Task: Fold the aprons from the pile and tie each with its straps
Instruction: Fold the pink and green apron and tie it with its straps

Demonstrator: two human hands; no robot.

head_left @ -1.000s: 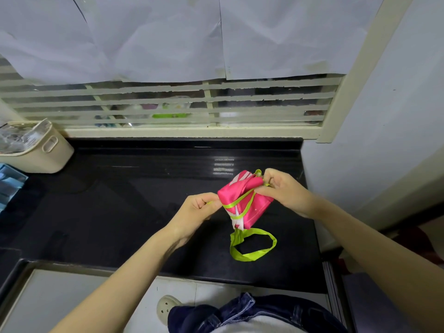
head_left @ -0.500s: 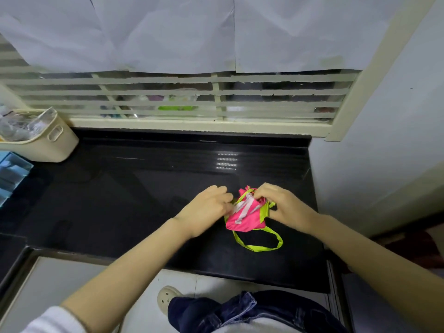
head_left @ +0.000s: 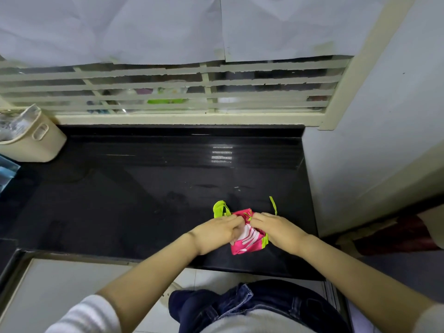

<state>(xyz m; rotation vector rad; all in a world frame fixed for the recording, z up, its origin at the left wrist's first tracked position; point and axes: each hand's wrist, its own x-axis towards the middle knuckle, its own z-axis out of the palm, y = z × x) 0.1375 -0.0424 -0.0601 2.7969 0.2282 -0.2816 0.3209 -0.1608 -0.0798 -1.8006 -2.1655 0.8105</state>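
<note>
Apron (head_left: 248,239), folded into a small pink bundle, lies near the right front of the black surface (head_left: 144,188). I have my left hand (head_left: 217,230) and right hand (head_left: 276,228) pinching its green straps (head_left: 248,215) together; I judge the knot half-made, wanting a firm pull next.

A home kitchen or utility corner is suggested. A polished black stone counter (head_left: 149,188) is set against a louvred window (head_left: 168,92) whose upper panes are covered with taped paper sheets (head_left: 120,27). A cream plastic basket (head_left: 36,143) is kept at the counter's far left corner, and pale floor tiles (head_left: 60,292) are seen below its near edge.
</note>
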